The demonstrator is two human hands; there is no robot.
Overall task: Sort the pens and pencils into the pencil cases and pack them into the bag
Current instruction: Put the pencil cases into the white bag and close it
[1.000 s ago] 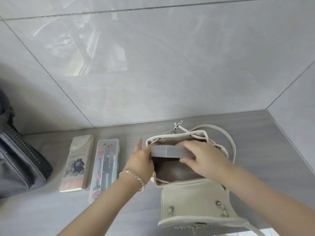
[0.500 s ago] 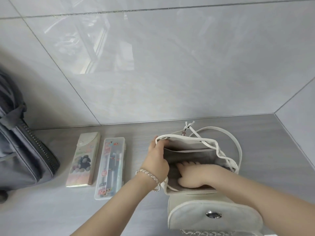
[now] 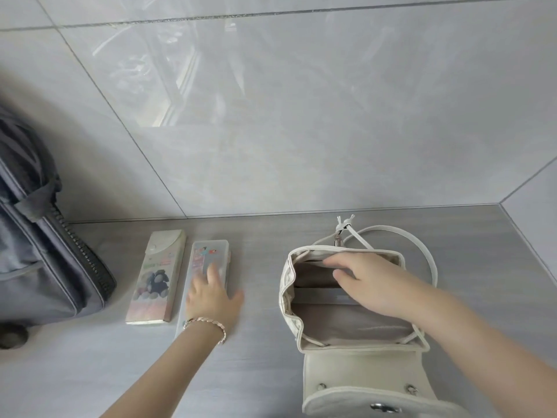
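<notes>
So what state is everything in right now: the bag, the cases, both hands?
left hand: fingers straight, resting on the clear pencil case.
right hand: fingers relaxed over the mouth of the cream bag.
clear pencil case: closed, lying flat.
picture pencil case: closed, lying flat, untouched.
cream bag: open, flap folded toward the person.
grey case: inside the bag, only an edge shows.
grey backpack: at the left; zip unclear.

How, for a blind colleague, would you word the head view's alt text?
The left hand lies over a clear pencil case while the right hand rests at the mouth of an open cream bag; a printed pencil case and grey backpack sit left.
</notes>
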